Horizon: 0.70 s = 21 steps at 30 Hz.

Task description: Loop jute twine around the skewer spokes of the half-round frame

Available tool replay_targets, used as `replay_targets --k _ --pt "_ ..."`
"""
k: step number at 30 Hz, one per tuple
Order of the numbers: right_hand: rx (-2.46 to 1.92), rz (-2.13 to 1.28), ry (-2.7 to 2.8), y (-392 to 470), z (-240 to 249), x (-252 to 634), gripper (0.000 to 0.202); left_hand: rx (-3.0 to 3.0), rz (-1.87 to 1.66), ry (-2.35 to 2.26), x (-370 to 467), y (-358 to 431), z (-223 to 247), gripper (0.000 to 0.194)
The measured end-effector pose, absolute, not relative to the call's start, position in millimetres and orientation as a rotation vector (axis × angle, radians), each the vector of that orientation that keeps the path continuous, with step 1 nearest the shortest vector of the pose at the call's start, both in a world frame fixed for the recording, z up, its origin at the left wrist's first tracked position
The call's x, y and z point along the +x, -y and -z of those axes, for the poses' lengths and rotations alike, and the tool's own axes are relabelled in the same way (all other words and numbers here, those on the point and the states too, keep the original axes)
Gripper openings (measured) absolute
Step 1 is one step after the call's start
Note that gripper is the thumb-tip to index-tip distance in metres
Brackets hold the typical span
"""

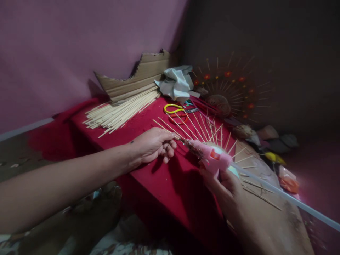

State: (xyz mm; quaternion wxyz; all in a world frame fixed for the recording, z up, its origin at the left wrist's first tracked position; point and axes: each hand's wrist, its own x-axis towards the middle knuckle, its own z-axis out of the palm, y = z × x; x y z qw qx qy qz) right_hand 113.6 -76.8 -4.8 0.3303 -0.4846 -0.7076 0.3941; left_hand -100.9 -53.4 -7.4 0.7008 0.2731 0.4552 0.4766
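Observation:
My left hand (159,145) is closed, thumb and forefinger pinched on a thin wooden stick (164,127). My right hand (225,186) grips a pink hot glue gun (216,157), its dirty nozzle pointing left at my left fingertips. A long translucent glue stick (287,196) runs out of the gun's back toward the lower right. Beyond the gun, several thin sticks (198,124) spread in a fan. The gun and my right hand hide much of the middle of the fan, where a pale round piece partly shows.
Many loose sticks (124,111) lie piled on the red cloth (159,191) near torn cardboard (135,78). A crumpled pale cloth (176,83), yellow-handled scissors (172,107) and a red-handled tool (179,119) are behind. A flower-trimmed stick fan (228,88) stands by the dark wall.

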Motion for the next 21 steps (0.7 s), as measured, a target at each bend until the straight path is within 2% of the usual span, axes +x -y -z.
replay_targets --k 21 --pt "-1.361 -1.145 1.743 76.7 -0.2 110.3 0.040 0.635 -1.090 -1.021 -99.9 54.0 8.4 0.026"
